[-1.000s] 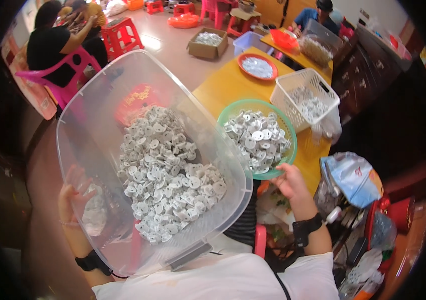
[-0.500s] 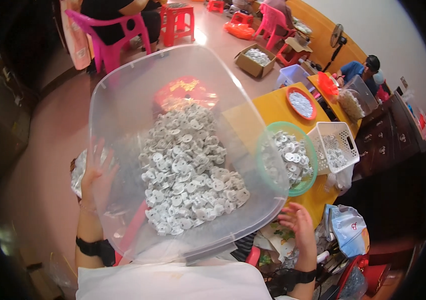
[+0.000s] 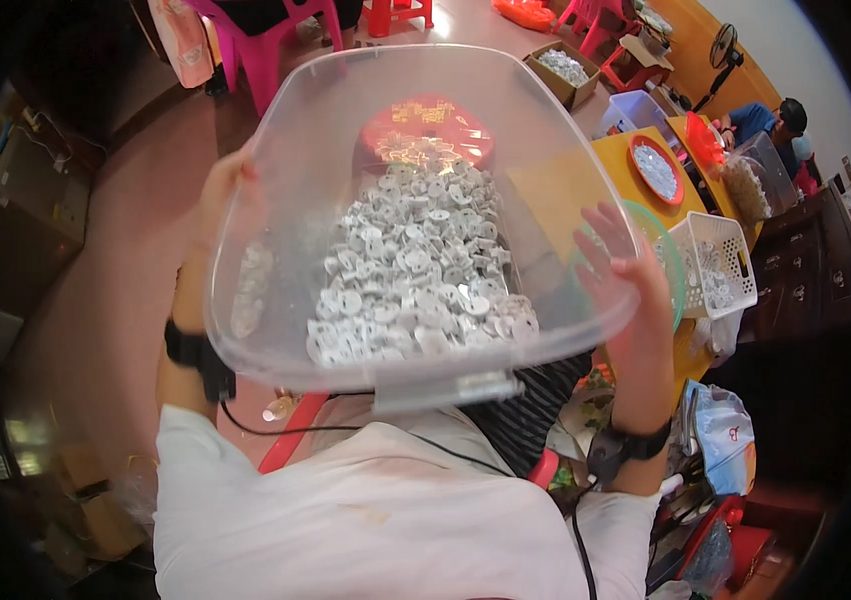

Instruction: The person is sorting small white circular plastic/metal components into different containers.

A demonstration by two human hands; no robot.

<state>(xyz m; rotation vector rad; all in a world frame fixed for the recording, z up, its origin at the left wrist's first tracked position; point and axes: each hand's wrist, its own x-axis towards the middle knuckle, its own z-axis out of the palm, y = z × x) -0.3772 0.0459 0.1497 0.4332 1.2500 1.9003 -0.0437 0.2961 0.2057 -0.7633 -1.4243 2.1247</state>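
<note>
A large clear plastic tub (image 3: 316,150) is held up in the air in front of the person's chest, above the floor and not resting on anything; its long axis runs away from the person, with the far end up toward the top of the view and the near end, which carries a flat clear latch tab (image 3: 446,390), just over the white shirt (image 3: 366,520). The tub tilts toward the person, so the heap of small white round parts (image 3: 416,270) lies in the near half against the near wall, and a red stool (image 3: 426,125) on the floor shows through the bare far half of its bottom. The left hand (image 3: 221,190) clasps the tub's left wall, fingers on the outside and closed on the rim. The right hand (image 3: 621,270) holds the right wall, fingers spread flat against the plastic and the thumb hooked over the rim, so both grips are closed on the tub. To the right stands a yellow tabletop (image 3: 626,160); near its right edge sit a white basket (image 3: 721,260) of parts and, touching it, a green bowl (image 3: 671,265) partly hidden behind the right hand. Each wrist wears a black band (image 3: 196,350).
</note>
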